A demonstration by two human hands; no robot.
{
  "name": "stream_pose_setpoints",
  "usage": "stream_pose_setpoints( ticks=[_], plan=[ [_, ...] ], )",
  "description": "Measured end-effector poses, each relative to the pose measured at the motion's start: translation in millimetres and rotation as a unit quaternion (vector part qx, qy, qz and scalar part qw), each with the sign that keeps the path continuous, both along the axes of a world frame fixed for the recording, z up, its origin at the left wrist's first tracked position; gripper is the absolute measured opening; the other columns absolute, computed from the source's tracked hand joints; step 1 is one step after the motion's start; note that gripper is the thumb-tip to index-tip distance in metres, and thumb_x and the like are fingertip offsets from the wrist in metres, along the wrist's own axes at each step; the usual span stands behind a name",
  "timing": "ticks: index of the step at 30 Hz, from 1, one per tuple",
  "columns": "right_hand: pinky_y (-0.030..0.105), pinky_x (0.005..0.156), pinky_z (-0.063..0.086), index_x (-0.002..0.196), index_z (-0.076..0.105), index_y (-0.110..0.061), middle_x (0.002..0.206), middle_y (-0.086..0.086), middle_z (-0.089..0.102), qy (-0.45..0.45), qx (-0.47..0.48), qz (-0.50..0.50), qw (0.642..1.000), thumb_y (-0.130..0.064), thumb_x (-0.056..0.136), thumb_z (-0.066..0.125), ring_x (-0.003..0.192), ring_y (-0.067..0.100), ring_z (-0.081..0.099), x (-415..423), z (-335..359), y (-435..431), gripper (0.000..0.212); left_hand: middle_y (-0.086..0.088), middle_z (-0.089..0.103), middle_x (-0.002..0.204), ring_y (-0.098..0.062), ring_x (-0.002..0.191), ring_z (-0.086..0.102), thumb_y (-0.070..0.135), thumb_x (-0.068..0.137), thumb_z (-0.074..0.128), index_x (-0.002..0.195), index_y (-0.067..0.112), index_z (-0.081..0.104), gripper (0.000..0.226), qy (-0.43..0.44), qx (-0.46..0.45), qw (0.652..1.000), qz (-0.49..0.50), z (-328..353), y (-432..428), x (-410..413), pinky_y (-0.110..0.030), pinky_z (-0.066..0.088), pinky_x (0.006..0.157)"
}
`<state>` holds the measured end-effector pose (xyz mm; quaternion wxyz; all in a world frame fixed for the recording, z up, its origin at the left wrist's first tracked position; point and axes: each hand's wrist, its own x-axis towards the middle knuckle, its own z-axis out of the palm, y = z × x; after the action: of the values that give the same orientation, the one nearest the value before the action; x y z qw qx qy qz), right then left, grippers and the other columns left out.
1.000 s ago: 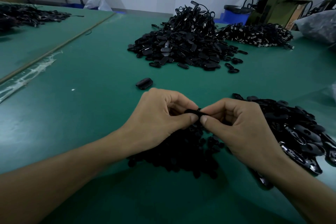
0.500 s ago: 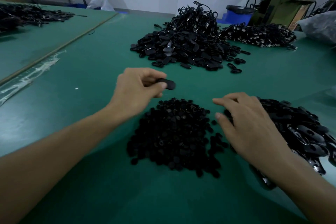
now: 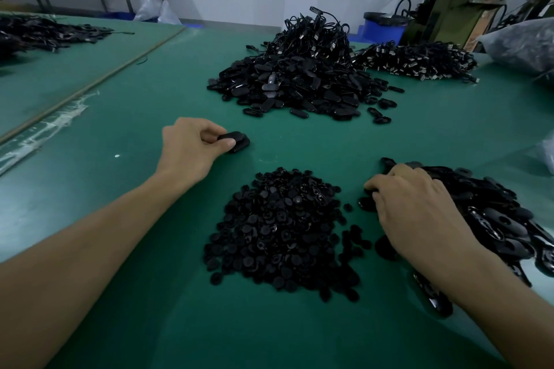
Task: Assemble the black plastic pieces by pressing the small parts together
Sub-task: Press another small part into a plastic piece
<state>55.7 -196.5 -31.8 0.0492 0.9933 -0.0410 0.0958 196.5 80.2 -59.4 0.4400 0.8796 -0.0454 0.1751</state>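
- An oval black piece point(image 3: 235, 141) is pinched between the thumb and curled fingers of the left hand point(image 3: 195, 145) at 10 o'clock, low over the green table point(image 3: 144, 93) and over a second such piece; whether the two touch cannot be told.
- The right hand point(image 3: 419, 210) is laid at 4 o'clock on the pile of oval shells point(image 3: 497, 219), fingers curled into its edge; whether a shell is gripped cannot be told.
- The pinched piece could slide off its fellow if it is let go carelessly.
- The small round parts point(image 3: 281, 231), heaped at 6 o'clock, lie just beside the shells; strays could be swept into them by the right wrist.
- A smooth green surface is shown, with a taped seam point(image 3: 39, 135) at 9 o'clock.
- A large heap point(image 3: 299, 84) is seen at 12 o'clock and a cabled heap point(image 3: 419, 61) at 1 o'clock; a blue bin point(image 3: 380, 28) and a machine point(image 3: 458, 9) stand beyond, against a pale wall.
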Motion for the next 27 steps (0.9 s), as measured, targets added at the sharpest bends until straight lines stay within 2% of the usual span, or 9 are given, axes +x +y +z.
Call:
stream_pose_setpoints(
  ticks=[2, 5, 9, 13, 17, 20, 24, 27],
  plan=[
    [0.032, 0.087, 0.046, 0.110, 0.067, -0.019, 0.102, 0.000, 0.056, -0.005, 0.012, 0.008, 1.000, -0.013, 0.100, 0.049, 0.097, 0.020, 0.053, 3, -1, -2, 0.021, 0.011, 0.066, 0.077, 0.002, 0.074, 0.060, 0.026, 0.086, 0.079, 0.104, 0.015, 0.077, 0.021, 0.003, 0.036, 0.999, -0.003, 0, -1, 0, -0.012, 0.046, 0.071],
    [0.033, 0.087, 0.045, 0.108, 0.068, -0.020, 0.102, -0.001, 0.054, -0.024, 0.013, 0.012, 1.000, -0.032, 0.103, 0.042, 0.097, 0.020, 0.051, 1, 0, -3, 0.029, -0.003, 0.074, 0.092, -0.009, 0.080, 0.062, 0.029, 0.092, 0.073, 0.107, 0.013, 0.077, 0.023, 0.005, 0.084, 0.996, -0.007, 0, -2, 1, -0.022, 0.047, 0.080],
    [0.036, 0.092, 0.042, 0.114, 0.066, -0.024, 0.101, -0.002, 0.047, 0.004, -0.003, 0.014, 1.000, -0.055, 0.097, 0.038, 0.103, 0.020, 0.047, -2, 2, -1, 0.045, -0.007, 0.074, 0.103, -0.014, 0.090, 0.061, 0.036, 0.096, 0.066, 0.117, 0.010, 0.073, 0.034, -0.004, 0.109, 0.994, -0.012, -1, -5, 1, -0.025, 0.045, 0.084],
    [0.033, 0.093, 0.041, 0.120, 0.063, -0.025, 0.108, -0.002, 0.051, 0.007, -0.003, 0.028, 1.000, -0.051, 0.101, 0.038, 0.107, 0.019, 0.047, -2, 2, 0, 0.041, -0.006, 0.070, 0.110, -0.023, 0.106, 0.063, 0.043, 0.097, 0.062, 0.130, 0.010, 0.065, 0.047, -0.020, 0.104, 0.994, -0.007, -2, -3, 1, -0.032, 0.045, 0.097],
    [0.030, 0.093, 0.041, 0.114, 0.063, -0.026, 0.107, -0.005, 0.053, -0.011, -0.033, 0.040, 0.999, -0.046, 0.103, 0.032, 0.104, 0.017, 0.048, -3, 0, 2, 0.038, 0.000, 0.061, 0.101, -0.017, 0.094, 0.055, 0.039, 0.096, 0.063, 0.115, 0.020, 0.067, 0.027, -0.060, 0.092, 0.994, -0.012, -4, -1, 1, -0.028, 0.039, 0.086],
    [0.029, 0.086, 0.041, 0.104, 0.066, -0.025, 0.099, -0.006, 0.056, -0.034, -0.036, 0.058, 0.997, -0.039, 0.104, 0.036, 0.096, 0.016, 0.050, -4, 0, 4, 0.034, 0.005, 0.057, 0.085, -0.013, 0.079, 0.051, 0.034, 0.095, 0.064, 0.097, 0.029, 0.063, 0.006, -0.106, 0.088, 0.990, -0.021, -3, -3, -5, -0.029, 0.039, 0.075],
    [0.032, 0.078, 0.042, 0.096, 0.068, -0.018, 0.091, -0.002, 0.061, -0.052, -0.033, 0.057, 0.996, -0.028, 0.103, 0.047, 0.087, 0.020, 0.055, -4, -2, 6, 0.024, 0.010, 0.053, 0.063, -0.006, 0.061, 0.051, 0.028, 0.094, 0.065, 0.084, 0.031, 0.063, 0.011, -0.153, 0.085, 0.984, -0.043, -1, -9, -17, -0.031, 0.045, 0.057],
    [0.034, 0.069, 0.041, 0.086, 0.062, -0.012, 0.080, 0.001, 0.059, -0.110, 0.008, 0.060, 0.992, -0.015, 0.101, 0.053, 0.072, 0.023, 0.052, -3, -1, 8, 0.017, 0.009, 0.052, 0.054, -0.008, 0.052, 0.050, 0.033, 0.090, 0.063, 0.080, 0.029, 0.066, 0.011, -0.159, 0.061, 0.981, -0.093, 3, -19, -31, -0.027, 0.044, 0.055]
  ],
)
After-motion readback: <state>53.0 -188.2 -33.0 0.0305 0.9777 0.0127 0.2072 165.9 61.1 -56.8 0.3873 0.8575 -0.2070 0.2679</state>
